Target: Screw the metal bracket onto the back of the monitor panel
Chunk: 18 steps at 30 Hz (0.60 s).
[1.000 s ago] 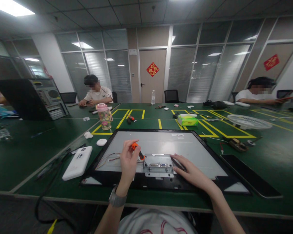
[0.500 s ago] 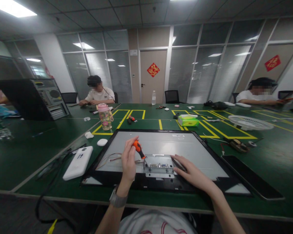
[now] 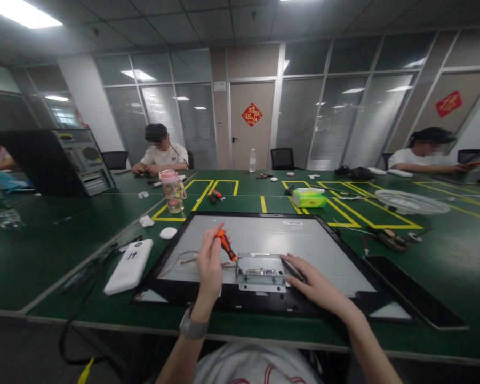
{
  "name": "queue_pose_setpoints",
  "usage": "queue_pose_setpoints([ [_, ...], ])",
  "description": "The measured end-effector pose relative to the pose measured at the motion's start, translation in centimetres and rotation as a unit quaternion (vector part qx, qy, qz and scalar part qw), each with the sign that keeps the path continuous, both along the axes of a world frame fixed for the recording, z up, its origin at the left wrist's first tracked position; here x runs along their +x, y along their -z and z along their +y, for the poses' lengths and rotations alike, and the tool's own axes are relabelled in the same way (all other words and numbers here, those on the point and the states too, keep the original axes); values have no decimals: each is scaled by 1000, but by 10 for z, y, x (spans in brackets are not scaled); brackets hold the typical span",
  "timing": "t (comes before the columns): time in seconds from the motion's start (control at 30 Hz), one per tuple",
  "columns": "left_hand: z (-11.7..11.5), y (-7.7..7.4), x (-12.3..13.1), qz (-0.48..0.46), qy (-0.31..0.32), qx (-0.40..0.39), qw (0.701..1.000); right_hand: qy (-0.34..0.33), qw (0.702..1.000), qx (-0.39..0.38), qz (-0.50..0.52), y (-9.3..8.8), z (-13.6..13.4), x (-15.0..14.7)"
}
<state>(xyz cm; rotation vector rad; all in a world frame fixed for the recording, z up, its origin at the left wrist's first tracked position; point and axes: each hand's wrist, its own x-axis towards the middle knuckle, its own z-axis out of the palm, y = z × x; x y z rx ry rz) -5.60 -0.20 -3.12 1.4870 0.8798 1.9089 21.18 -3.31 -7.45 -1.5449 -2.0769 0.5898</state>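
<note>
Screwdriver [image 3: 226,246], orange-handled, pinched between thumb and fingertips of left hand [image 3: 210,265], tilted, tip down at left edge of metal bracket [image 3: 261,271]. Bracket seated on near part of back of monitor panel [image 3: 328,250], panel lying face down on green table [image 3: 44,256] straight ahead.

Far left: open computer case [image 3: 80,166] on its side, clear bottle [image 3: 2,217] in front of it. Nearer: white power bank [image 3: 129,265] just beside panel's left edge, small white round piece [image 3: 168,233] and pink-lidded drinking bottle [image 3: 173,190] farther back. Thin wires [image 3: 180,260] running across panel toward left hand; watch [image 3: 191,327] on that wrist.

Right of bracket: right hand [image 3: 314,282], palm down, fingers [image 3: 294,264] loosely spread and resting flat on panel, touching bracket's right edge. Behind: green tissue pack [image 3: 308,198] inside yellow floor-tape markings. Far right: white fan grille [image 3: 408,201], dark slab [image 3: 414,293] near panel's right corner. Two seated people across table, one back left, one back right.
</note>
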Motion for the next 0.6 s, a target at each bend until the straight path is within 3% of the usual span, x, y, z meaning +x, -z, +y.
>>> queue_pose_setpoints([
  [0.17,-4,-6,3,12,-48,28,998,2,1000,-4,1,-1,-1,-1],
  [0.4,2,2,-2,-1,7,-9,1000,-1,1000,3,-2,0,-1,0],
  [0.6,-3,-4,2,50,-19,19,998,0,1000,12,-3,3,0,1],
])
